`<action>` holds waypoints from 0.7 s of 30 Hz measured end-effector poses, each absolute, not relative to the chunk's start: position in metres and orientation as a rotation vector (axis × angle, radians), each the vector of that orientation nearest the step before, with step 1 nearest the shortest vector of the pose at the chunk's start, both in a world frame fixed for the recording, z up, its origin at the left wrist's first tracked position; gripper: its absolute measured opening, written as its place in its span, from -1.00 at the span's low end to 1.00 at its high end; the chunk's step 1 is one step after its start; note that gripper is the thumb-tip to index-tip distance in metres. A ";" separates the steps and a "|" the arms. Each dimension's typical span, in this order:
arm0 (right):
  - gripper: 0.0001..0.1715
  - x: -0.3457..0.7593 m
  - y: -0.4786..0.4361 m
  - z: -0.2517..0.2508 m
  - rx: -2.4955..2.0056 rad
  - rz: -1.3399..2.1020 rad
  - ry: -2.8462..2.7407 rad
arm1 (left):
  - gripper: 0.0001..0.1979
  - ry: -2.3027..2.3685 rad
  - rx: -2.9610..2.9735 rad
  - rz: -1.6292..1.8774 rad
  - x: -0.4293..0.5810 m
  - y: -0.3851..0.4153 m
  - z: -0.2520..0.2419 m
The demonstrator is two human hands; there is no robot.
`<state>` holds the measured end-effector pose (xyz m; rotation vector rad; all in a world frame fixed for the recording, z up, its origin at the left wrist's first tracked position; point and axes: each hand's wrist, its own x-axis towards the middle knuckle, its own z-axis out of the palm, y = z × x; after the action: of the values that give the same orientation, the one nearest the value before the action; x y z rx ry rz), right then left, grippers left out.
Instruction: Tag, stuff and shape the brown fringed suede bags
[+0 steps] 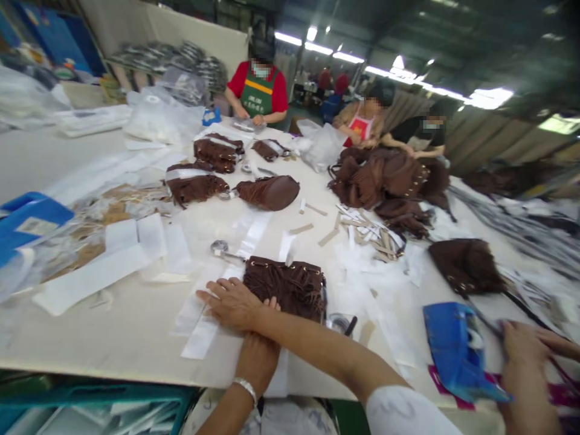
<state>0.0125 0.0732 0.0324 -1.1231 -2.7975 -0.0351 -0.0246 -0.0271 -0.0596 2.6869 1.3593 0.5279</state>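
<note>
While arms cross at near tabletop [113, 338] edge: right hand [233, 304] reaches leftward over left hand [257, 356], fingers spread flat, pressing white strip [203, 332] beside brown fringed bag [290, 287]. Left hand beneath, grip cannot be told. Bag lies just right of right hand, touching it, long axis across tabletop. Right hand nearer.
</note>
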 end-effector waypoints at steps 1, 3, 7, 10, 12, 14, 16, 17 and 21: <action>-0.49 0.024 0.069 0.032 -1.202 -0.054 -2.718 | -0.48 1.334 2.697 0.507 -0.025 -0.026 -0.058; -0.42 0.057 0.053 0.028 -1.384 -0.098 -2.490 | -0.54 1.281 2.716 0.473 -0.026 -0.025 -0.053; -0.44 0.126 0.007 -0.002 -1.641 -0.149 -2.251 | -0.47 1.290 2.721 0.562 -0.025 -0.023 -0.046; -0.40 0.151 -0.013 -0.025 -1.813 -0.158 -2.195 | -0.40 1.313 2.755 0.606 -0.025 -0.022 -0.047; -0.38 0.155 -0.017 -0.025 -1.802 -0.186 -2.184 | -0.40 1.317 2.806 0.595 -0.025 -0.022 -0.047; -0.39 0.159 -0.022 -0.015 -1.793 -0.207 -2.157 | -0.41 1.322 2.856 0.566 -0.024 -0.023 -0.043; -0.42 0.169 -0.035 -0.003 -1.879 -0.193 -2.081 | -0.44 1.323 2.896 0.519 -0.021 -0.024 -0.031; -0.40 0.176 -0.045 0.002 -1.942 -0.170 -2.044 | -0.46 1.309 2.917 0.489 -0.018 -0.024 -0.023; -0.02 0.210 -0.096 0.003 -2.123 -0.053 -2.068 | -0.40 0.990 3.002 0.355 -0.002 -0.017 0.006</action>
<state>0.2102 -0.0961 0.0031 -2.1231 -2.0685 -0.0528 -0.0019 -0.0171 0.0062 3.0017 0.9902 0.3553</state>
